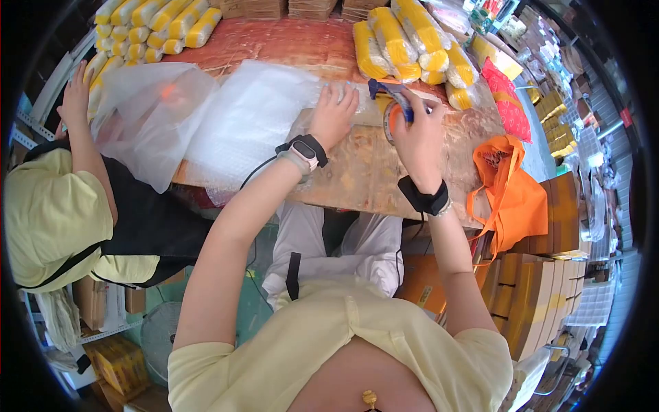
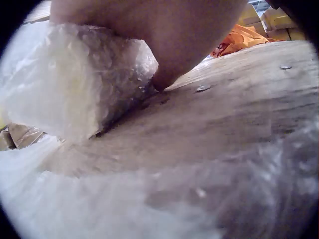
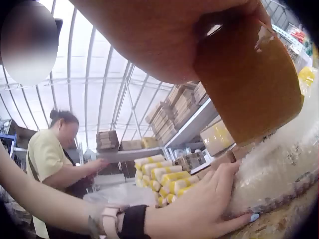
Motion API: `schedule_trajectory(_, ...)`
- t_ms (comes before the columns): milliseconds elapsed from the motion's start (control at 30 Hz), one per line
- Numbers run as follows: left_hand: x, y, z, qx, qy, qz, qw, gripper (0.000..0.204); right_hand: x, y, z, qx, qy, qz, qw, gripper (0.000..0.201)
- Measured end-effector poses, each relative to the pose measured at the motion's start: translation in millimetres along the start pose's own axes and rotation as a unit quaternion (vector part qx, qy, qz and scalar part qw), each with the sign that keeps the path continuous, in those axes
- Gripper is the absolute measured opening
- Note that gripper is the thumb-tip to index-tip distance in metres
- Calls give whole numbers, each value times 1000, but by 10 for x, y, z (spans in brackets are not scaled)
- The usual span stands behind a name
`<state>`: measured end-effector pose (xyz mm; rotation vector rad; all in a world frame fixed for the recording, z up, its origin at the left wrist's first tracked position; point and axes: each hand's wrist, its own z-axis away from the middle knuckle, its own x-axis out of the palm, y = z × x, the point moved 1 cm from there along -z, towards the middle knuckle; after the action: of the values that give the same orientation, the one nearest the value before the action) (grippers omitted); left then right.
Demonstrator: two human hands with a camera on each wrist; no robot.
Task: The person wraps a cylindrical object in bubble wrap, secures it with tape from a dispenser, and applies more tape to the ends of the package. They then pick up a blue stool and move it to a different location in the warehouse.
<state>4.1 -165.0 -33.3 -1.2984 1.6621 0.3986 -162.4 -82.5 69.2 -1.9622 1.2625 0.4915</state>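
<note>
On the wooden table lies a bundle wrapped in clear bubble wrap point(image 2: 75, 84). My left hand point(image 1: 335, 118) holds it from above, thumb low along one side, as the right wrist view shows with the bubble-wrapped bundle point(image 3: 284, 174) beside the fingers. To the right, my right hand point(image 1: 420, 144) grips a blue tape dispenser point(image 1: 395, 91) carrying a roll of tape with an orange core point(image 1: 392, 122). Up close in the right wrist view, the brown tape point(image 3: 249, 84) stands above the bundle's near end. A flat sheet of bubble wrap point(image 1: 250, 113) spreads left of my left hand.
Yellow-banded wrapped rolls are stacked at the back left point(image 1: 154, 27) and back right point(image 1: 412, 41). An orange bag point(image 1: 511, 199) hangs at the table's right edge, near a red packet point(image 1: 506, 103). Another person point(image 1: 62, 199) stands at left beside a translucent plastic sheet point(image 1: 151, 117).
</note>
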Motion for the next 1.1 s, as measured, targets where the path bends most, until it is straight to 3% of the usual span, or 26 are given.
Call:
schedule_trajectory(233,2,-14,2,1,35,19,999,93,197,-177,76,35,-129,138,981,52)
schedule_trajectory(400,178,-146,-225,30,34,-42,998,102,292,-96,126,1,-110,105,988,58)
schedule_trajectory(533,219,-237,-307,55,28,17,998,104,216,-70,-90,-72,-129,51,988,49)
schedule_trajectory(700,88,-327,-384,1,-6,188,982,109,149,-108,-239,-82,-170,39,981,41)
schedule_trajectory(900,-113,-416,-441,12,-56,216,975,97,144,-35,-105,-72,-154,38,985,49)
schedule_trajectory(1000,8,-452,-437,38,-15,241,970,93,122,-34,-76,-68,-149,42,986,53)
schedule_trajectory(1100,49,-464,-470,33,-26,229,973,92,110,-90,-73,-63,-143,53,986,56)
